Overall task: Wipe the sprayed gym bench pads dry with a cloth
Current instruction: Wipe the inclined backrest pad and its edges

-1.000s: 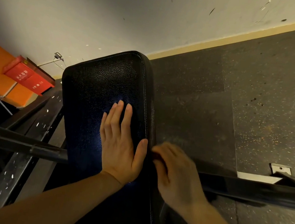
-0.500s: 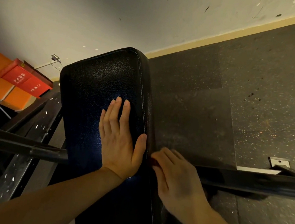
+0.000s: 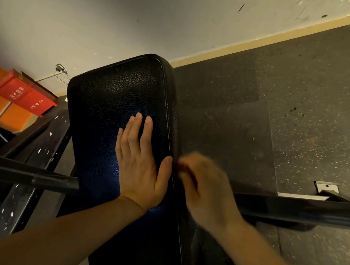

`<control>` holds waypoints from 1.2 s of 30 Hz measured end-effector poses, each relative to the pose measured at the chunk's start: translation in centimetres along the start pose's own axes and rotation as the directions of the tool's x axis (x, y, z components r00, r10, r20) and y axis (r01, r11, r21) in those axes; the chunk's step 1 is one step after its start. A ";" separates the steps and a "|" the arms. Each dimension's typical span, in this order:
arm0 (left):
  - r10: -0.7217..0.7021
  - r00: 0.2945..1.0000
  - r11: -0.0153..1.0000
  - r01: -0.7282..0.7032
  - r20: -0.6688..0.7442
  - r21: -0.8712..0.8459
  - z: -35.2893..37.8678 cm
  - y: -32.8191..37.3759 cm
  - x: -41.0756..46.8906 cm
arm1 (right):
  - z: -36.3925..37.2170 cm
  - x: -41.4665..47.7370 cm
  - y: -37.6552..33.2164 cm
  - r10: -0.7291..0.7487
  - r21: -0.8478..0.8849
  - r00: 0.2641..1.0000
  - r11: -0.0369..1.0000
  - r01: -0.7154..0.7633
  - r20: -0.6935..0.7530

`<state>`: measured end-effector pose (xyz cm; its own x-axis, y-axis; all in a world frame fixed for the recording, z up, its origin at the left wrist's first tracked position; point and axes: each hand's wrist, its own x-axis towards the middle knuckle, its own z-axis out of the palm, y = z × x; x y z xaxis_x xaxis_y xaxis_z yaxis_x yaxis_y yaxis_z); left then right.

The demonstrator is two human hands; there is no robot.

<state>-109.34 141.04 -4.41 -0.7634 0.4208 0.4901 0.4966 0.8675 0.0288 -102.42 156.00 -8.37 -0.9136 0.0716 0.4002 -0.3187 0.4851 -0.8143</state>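
Speckled rubber gym floor (image 3: 304,103) fills right of frame. Black bench pad (image 3: 113,94) runs up centre: firm foam under pebbled vinyl, likely slick where wet, and fixed, so you press, not lift. Your left grip (image 3: 139,167) lies flat on pad top, fingers straight: good brace. Right grip (image 3: 204,190) blurred at pad's right edge; clenched or holding cloth, cannot tell.
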 end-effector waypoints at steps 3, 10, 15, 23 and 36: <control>-0.002 1.000 1.000 0.002 -0.001 -0.001 0.0 0.0 -0.1 | -0.2 -4.3 -0.2 -0.026 -0.044 0.991 0.998 0.033 0.134; 0.004 1.000 1.000 -0.004 0.005 0.006 -0.1 0.2 0.1 | -2.3 10.0 -0.2 -0.021 -0.121 0.990 0.993 0.005 -0.136; 0.012 1.000 1.000 -0.012 -0.009 0.014 0.0 0.0 0.1 | -0.3 5.9 0.1 0.034 -0.012 0.988 0.999 -0.036 -0.153; 0.008 1.000 1.000 -0.008 -0.012 0.000 0.1 0.0 0.0 | -0.3 -0.2 0.0 0.033 -0.128 0.997 0.991 -0.023 0.076; 0.010 1.000 1.000 -0.010 -0.029 0.000 0.2 -0.1 0.0 | 0.4 -6.1 -0.3 0.031 -0.002 0.990 1.000 -0.031 0.139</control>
<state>-109.42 141.02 -4.60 -0.7461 0.4210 0.5158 0.5040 0.8634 0.0242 -96.84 155.08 -10.74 -0.9492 -0.0355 0.3127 -0.2901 0.4844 -0.8254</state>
